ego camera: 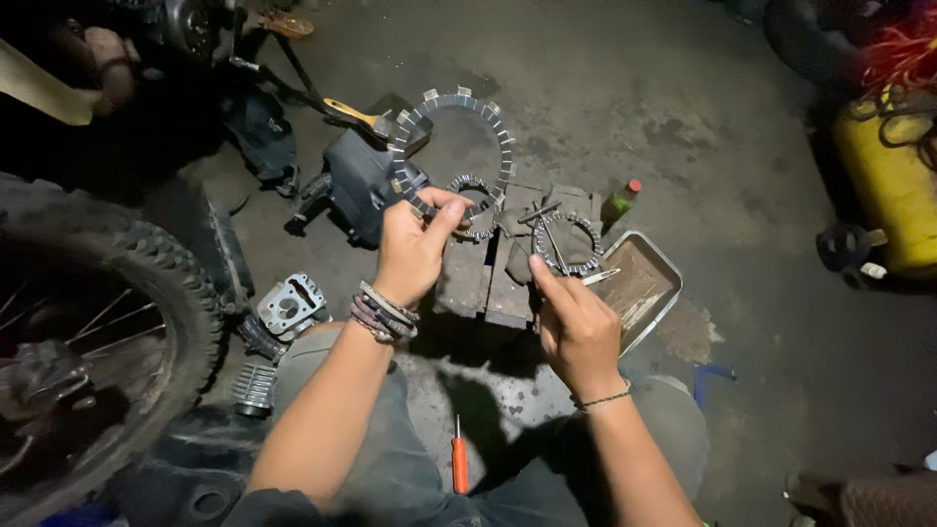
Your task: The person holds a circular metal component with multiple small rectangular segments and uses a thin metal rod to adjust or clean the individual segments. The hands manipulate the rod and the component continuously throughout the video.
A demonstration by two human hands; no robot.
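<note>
My left hand [412,249] holds up a large ring-shaped clutch friction plate [467,105] with grey pads around it, pinched at its lower edge. A smaller toothed ring [475,185] shows just behind my fingers. My right hand [576,327] reaches toward a toothed metal ring [568,244] that lies on a wooden block [488,283]; the fingertips touch its near edge. A thin metal tool [547,234] lies across that ring.
A metal tray [649,283] sits right of the block, with a small green bottle [619,201] behind it. A motorcycle wheel [107,322], an engine cylinder [289,307] and dark parts lie left. An orange screwdriver [459,459] lies between my knees. A yellow tank [888,181] stands right.
</note>
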